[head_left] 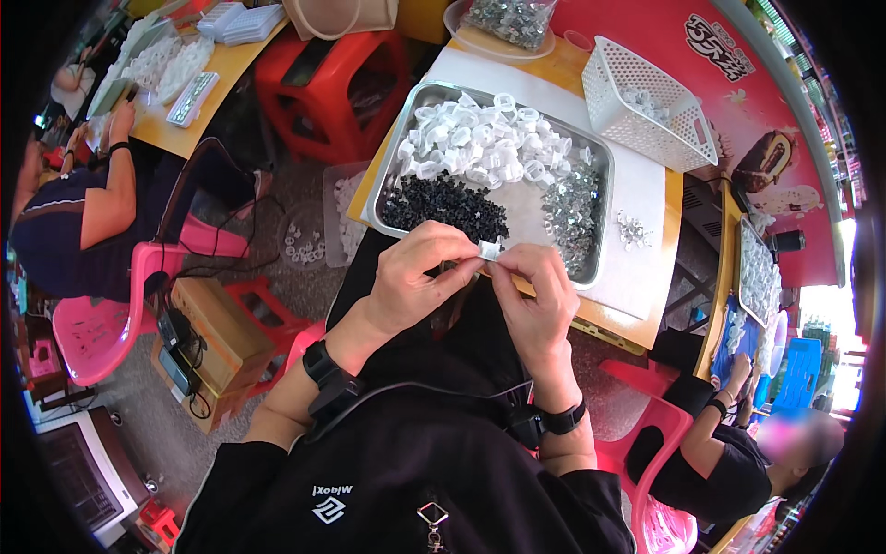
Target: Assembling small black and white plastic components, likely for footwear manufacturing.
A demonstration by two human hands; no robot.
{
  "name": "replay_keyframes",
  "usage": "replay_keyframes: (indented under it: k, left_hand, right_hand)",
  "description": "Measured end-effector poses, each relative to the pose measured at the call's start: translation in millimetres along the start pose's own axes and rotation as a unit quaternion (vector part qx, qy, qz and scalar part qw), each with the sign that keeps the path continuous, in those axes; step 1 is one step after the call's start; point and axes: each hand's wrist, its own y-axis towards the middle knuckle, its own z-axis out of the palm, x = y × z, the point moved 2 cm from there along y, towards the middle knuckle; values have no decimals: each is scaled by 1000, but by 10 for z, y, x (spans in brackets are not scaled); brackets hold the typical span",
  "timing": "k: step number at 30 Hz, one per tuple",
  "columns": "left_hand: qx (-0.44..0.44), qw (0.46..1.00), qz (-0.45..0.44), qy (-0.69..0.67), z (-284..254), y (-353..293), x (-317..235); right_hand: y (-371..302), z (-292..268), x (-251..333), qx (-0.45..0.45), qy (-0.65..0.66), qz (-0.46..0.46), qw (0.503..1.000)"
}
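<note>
My left hand [420, 275] and my right hand [538, 294] meet above the near edge of a metal tray [604, 231]. Between their fingertips they pinch a small white plastic part [490, 249], gripped from both sides. Its finer details are too small to make out. Inside the tray, just beyond my hands, lie a heap of white translucent plastic parts [480, 138], a pile of small black pieces [441, 205] and a pile of shiny clear-silver pieces [570, 217].
A white perforated basket [637, 97] stands right of the tray, near a few loose shiny pieces [633, 231]. Behind is a bag of shiny pieces [513, 20]. A red stool [328, 88] and a cardboard box [217, 332] are at left. Co-workers sit at left [92, 208] and right [715, 462].
</note>
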Motion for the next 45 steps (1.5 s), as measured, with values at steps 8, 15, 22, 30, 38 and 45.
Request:
replay_keyframes:
  k: [8, 15, 22, 30, 38, 45]
  left_hand:
    - [5, 999, 30, 28, 32, 9, -13]
    - [27, 999, -26, -9, 76, 8, 76]
    - [1, 960, -239, -143, -6, -103, 267]
    - [-71, 919, -326, -210, -58, -168, 397]
    - [-48, 908, -347, -229, -33, -101, 359]
    - [-47, 894, -363, -259, -83, -128, 381]
  right_hand:
    - [-16, -12, -12, -11, -68, -85, 994]
    - [50, -109, -172, 29, -29, -23, 999]
    - [1093, -1094, -1214, 204, 21, 248, 947]
    - [1451, -1073, -1405, 55, -145, 141, 978]
    - [864, -27, -1435, 135, -316, 144, 928]
    - [763, -133, -1140, 31, -100, 151, 983]
